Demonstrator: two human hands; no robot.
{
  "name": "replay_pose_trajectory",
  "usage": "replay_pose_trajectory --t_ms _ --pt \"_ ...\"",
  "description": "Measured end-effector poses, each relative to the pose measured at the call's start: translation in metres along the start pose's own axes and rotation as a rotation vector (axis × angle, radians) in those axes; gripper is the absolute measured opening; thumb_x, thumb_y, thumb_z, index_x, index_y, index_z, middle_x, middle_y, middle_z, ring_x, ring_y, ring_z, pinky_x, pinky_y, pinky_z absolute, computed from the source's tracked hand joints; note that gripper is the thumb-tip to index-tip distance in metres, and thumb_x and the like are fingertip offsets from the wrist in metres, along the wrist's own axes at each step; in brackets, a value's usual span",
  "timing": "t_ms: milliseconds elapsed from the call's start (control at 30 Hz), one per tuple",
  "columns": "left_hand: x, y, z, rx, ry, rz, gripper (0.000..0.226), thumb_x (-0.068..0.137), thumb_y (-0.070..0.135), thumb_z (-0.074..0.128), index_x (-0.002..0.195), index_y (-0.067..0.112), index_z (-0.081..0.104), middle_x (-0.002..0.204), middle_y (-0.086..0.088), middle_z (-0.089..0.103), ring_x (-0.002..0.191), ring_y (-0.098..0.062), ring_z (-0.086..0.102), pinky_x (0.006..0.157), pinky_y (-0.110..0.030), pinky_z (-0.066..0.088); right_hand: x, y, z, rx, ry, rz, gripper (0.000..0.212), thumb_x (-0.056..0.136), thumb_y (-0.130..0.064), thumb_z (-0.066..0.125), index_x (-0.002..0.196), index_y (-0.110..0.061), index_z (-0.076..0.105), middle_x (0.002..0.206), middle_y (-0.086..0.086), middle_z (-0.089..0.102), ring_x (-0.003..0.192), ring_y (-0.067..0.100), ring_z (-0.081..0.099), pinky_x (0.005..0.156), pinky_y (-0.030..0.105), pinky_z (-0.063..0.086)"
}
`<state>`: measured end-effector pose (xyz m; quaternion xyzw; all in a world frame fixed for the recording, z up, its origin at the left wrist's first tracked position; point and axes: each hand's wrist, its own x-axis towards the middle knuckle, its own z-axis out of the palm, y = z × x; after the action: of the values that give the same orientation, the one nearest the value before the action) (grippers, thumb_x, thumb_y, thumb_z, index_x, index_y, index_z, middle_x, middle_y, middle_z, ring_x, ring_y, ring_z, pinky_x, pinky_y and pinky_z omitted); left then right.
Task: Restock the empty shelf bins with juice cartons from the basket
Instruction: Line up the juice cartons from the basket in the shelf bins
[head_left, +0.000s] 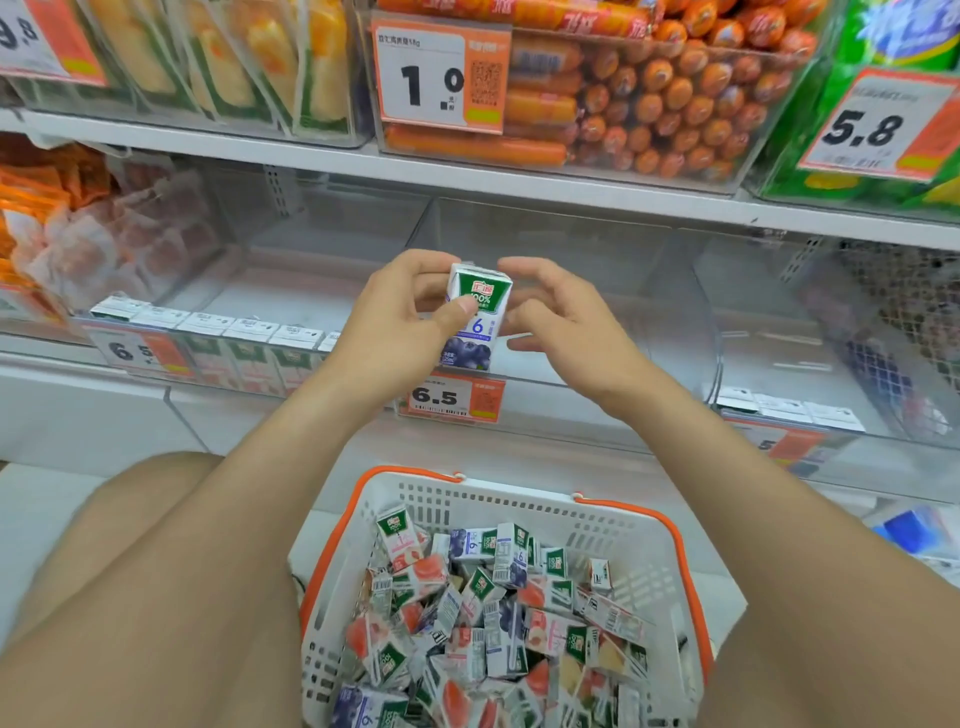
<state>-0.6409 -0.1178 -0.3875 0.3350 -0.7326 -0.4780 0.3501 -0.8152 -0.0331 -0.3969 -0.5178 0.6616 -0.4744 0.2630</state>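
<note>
— What's closest?
— One bare knee (130, 545) at lower left. Beside it, at bottom centre, is one white slotted plastic basket with two orange handles (613, 522). It is heaped with small juice cartons (467, 623), too jumbled to count.

— And on the shelf, from the left?
— There are three clear plastic bins. The left bin (270, 270) has a front row of cartons (228, 327); six white tops show before the forearm covers the rest. A 6.5 price tag (140, 353) hangs on its front.

— The hands?
— The left hand (395, 322), at mid-frame, pinches one green-and-white blueberry juice carton (475, 317), thumb on its face and fingers behind. The carton is upright in front of the middle bin (597, 249), above a second 6.5 tag (452, 397). The right hand (561, 322) is loosely spread just beside the carton and grips nothing. I cannot tell whether its fingertips touch the carton.

— Further right?
— The right bin (769, 322) shows three carton tops (784, 408) at its front.
</note>
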Motion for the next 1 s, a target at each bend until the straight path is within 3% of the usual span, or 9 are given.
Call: replay_pose_trajectory --t_ms 133,300,433,533,600,667,767,900,1000 --pt "-0.013 0.011 0.018 -0.108 -0.18 0.078 0.03 0.1 0.013 0.071 0.13 0.013 0.066 0.112 0.002 0.08 0.105 -0.014 0.076 0.09 -0.027 0.061 -0.033 -0.014 -0.025 -0.062 -0.036 -0.063 0.034 0.104 -0.028 0.064 0.136 -0.021 0.061 0.107 0.001 0.077 0.095 0.024 0.073 0.074 0.038 0.064" --pt "-0.027 0.011 0.064 -0.129 -0.221 0.132 0.022 0.106 0.026 0.062 0.123 0.015 0.071 0.11 0.0 0.08 0.102 -0.019 0.077 0.095 -0.048 0.061 -0.07 -0.019 -0.069 0.0 -0.006 0.166 0.024 0.104 -0.026 0.062 0.109 -0.005 0.073 0.088 0.017 0.078 0.072 0.026 0.07 0.069 0.042 0.062" --pt "-0.039 0.013 0.108 0.196 -0.119 0.353 0.021 0.108 0.027 0.052 0.118 0.022 0.069 0.11 0.012 0.074 0.099 -0.004 0.068 0.088 -0.032 0.054 -0.093 -0.017 -0.11 0.034 0.28 0.294 0.034 0.097 -0.02 0.058 0.097 0.014 0.064 0.079 0.02 0.076 0.066 0.034 0.073 0.072 0.047 0.066" --pt "-0.046 0.009 0.138 0.418 -0.221 0.51 0.023 0.104 0.02 0.056 0.126 0.021 0.064 0.125 0.005 0.067 0.115 -0.016 0.061 0.1 -0.036 0.045 -0.107 -0.005 -0.15 -0.058 0.508 0.217 0.026 0.092 -0.024 0.062 0.109 -0.006 0.068 0.083 0.009 0.079 0.077 0.03 0.078 0.077 0.049 0.065" --pt "-0.049 0.003 0.156 0.495 -0.286 0.593 0.027 0.102 0.018 0.056 0.128 0.017 0.062 0.131 0.0 0.062 0.122 -0.025 0.056 0.107 -0.041 0.042 -0.115 0.008 -0.177 -0.416 0.591 0.152 0.036 0.092 -0.03 0.06 0.126 -0.02 0.065 0.099 0.006 0.078 0.091 0.027 0.074 0.087 0.041 0.058" --pt "-0.052 -0.001 0.171 0.545 -0.33 0.629 0.033 0.097 0.016 0.059 0.13 0.016 0.062 0.137 -0.004 0.057 0.125 -0.029 0.053 0.108 -0.047 0.043 -0.119 0.024 -0.203 -0.744 0.562 0.142 0.039 0.097 -0.024 0.057 0.135 -0.018 0.061 0.116 0.012 0.071 0.108 0.036 0.062 0.088 0.036 0.048" --pt "-0.056 -0.006 0.187 0.597 -0.342 0.633 0.041 0.093 0.013 0.064 0.133 0.017 0.061 0.147 -0.008 0.05 0.13 -0.031 0.048 0.108 -0.05 0.04 -0.12 0.049 -0.237 -0.969 0.396 0.3 0.042 0.095 -0.002 0.057 0.137 -0.005 0.056 0.128 0.025 0.061 0.12 0.044 0.052 0.093 0.044 0.047" --pt "-0.058 -0.009 0.201 0.678 -0.349 0.615 0.055 0.092 0.018 0.065 0.145 0.019 0.051 0.156 -0.007 0.039 0.14 -0.032 0.036 0.111 -0.051 0.032 -0.12 0.069 -0.256 -1.091 0.203 0.463 0.037 0.082 0.013 0.059 0.117 0.006 0.067 0.117 0.03 0.065 0.109 0.046 0.059 0.09 0.052 0.054" --pt "-0.058 -0.01 0.207 0.701 -0.334 0.607 0.062 0.091 0.019 0.065 0.15 0.016 0.046 0.156 -0.008 0.038 0.139 -0.034 0.037 0.11 -0.052 0.033 -0.119 0.078 -0.258 -1.098 0.083 0.518 0.046 0.089 0.005 0.061 0.134 -0.004 0.065 0.133 0.025 0.062 0.122 0.045 0.056 0.096 0.051 0.055"
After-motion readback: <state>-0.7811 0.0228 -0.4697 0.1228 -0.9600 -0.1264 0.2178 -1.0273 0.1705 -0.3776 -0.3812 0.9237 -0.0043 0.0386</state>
